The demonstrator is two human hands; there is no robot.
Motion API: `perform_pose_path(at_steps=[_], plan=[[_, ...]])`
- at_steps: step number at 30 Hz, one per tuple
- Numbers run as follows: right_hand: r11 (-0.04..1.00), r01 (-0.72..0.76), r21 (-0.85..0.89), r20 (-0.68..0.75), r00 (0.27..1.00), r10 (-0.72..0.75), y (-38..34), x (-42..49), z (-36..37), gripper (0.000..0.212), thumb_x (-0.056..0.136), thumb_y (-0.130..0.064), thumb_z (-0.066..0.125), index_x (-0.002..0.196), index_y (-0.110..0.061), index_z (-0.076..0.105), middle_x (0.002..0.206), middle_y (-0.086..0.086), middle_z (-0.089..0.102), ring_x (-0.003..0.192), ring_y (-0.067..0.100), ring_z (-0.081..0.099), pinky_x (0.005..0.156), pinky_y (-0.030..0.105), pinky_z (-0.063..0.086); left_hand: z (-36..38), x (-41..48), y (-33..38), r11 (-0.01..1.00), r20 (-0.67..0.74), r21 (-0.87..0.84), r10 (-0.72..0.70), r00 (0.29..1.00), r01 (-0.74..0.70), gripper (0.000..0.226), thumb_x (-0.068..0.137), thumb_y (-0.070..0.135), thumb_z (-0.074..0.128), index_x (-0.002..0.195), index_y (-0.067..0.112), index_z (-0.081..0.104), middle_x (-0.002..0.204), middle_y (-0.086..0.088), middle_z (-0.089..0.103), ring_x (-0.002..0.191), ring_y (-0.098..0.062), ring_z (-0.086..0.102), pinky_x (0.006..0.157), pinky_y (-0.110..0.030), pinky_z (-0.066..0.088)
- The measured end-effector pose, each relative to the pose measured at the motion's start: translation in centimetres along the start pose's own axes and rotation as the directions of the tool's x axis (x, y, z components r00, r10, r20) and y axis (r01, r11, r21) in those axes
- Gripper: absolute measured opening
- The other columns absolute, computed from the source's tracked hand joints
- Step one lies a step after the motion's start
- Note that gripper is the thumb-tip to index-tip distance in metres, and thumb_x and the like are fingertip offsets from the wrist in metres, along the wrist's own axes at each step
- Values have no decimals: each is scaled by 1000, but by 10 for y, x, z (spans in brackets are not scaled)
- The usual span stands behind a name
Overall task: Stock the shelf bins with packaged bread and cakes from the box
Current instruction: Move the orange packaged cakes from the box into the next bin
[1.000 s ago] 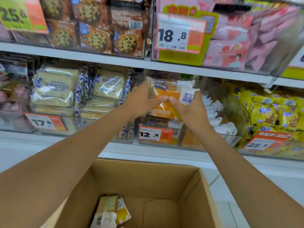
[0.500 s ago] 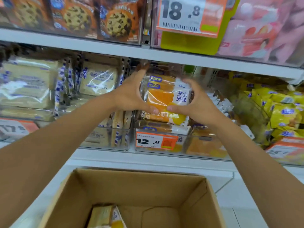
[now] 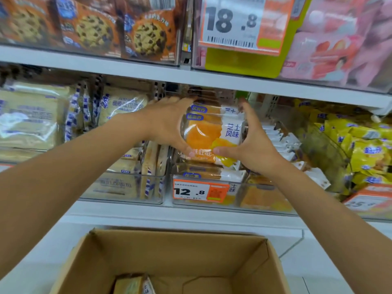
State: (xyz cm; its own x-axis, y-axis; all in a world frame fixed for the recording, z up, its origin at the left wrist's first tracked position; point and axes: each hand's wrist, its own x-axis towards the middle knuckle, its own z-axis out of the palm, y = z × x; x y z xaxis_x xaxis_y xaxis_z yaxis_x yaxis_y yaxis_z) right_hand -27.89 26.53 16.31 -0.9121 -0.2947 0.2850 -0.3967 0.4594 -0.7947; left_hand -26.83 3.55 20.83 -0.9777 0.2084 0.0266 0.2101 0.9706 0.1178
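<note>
Head view.
- Pack point(image 3: 209, 134): orange and white, upright, held between both grips, on top of stacked like packs.
- Left grip point(image 3: 167, 124): fingers curved over the pack's upper left edge, thumb on its lower front.
- Right grip point(image 3: 252, 143): fingers up the right edge, thumb beside the left thumb.
- Bin point(image 3: 263, 200): clear, directly below the grips.
- Tag point(image 3: 200, 190): "12.8", on the bin front.
- Box point(image 3: 180, 251): open, below both grips.

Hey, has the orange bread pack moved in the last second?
Yes. The orange bread pack went deeper into the clear bin behind the 12.8 price tag, from tilted to square, left hand and right hand cupping its sides.
</note>
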Motion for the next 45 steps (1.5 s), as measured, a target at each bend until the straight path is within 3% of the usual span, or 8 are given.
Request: perform_pose_path(at_steps=[4,13,20,25,31,35,40,45], plan=[[997,6,78,-48,999,-2,2,5,10,122,69,-14,87,155,-31,2,146,-15,28,103,-24,44,72,-6,38,2,8,7,999,-131,32,-25,991,29,130,50,68,84,152,20,21,146,-11,45,133,-32,42,109,-51,35],[997,-54,60,79,996,49,6,5,1,110,77,-24,82,153,-39,4,124,-29,43,91,-25,53,67,2,46,22,-6,-10,893,-101,-449,-7,995,-39,124,66,50,86,156,35,3,164,10,9,149,-15,18,118,-35,23],[997,-21,-75,36,999,24,7,-11,-1,115,73,-33,84,154,-39,2,159,-18,16,136,-4,26,93,1,30,28,-20,-6,888,-179,-460,-66,982,-24,132,60,51,88,156,36,-1,166,4,4,151,-15,10,117,-33,19],[983,-8,-185,-6,1000,7,-2,-19,-4,117,69,-49,82,152,-45,0,162,-13,5,148,14,15,117,40,26,29,-40,17,950,-357,-308,-157,921,42,126,64,53,86,157,30,5,162,0,21,147,-22,25,113,-43,34],[929,78,-361,-202,966,-160,-20,-73,9,68,82,-33,76,142,-26,47,143,2,40,132,17,39,108,24,30,49,-104,40,901,-513,-422,-332,792,104,56,78,48,77,122,24,50,109,3,53,100,-17,52,81,-33,46],[915,128,-384,-166,965,-204,-14,-127,47,33,86,-22,69,118,-18,64,104,-7,50,89,9,49,77,26,44,91,-153,56,747,-330,-655,-418,846,113,20,87,31,68,93,24,50,74,7,56,67,-11,54,59,-32,41],[907,89,-412,226,974,7,45,-204,109,26,88,-20,65,114,-20,65,107,-6,59,88,9,55,77,27,47,185,-205,40,650,149,-634,-430,891,419,15,89,34,67,97,26,56,96,5,64,85,-12,61,72,-29,48],[838,-184,-513,554,675,487,130,-278,164,35,91,-23,64,125,-20,62,125,-1,63,111,14,59,96,32,49,274,-244,16,562,401,-521,-503,766,642,15,90,26,67,102,18,64,101,3,64,92,-11,59,78,-30,49]])
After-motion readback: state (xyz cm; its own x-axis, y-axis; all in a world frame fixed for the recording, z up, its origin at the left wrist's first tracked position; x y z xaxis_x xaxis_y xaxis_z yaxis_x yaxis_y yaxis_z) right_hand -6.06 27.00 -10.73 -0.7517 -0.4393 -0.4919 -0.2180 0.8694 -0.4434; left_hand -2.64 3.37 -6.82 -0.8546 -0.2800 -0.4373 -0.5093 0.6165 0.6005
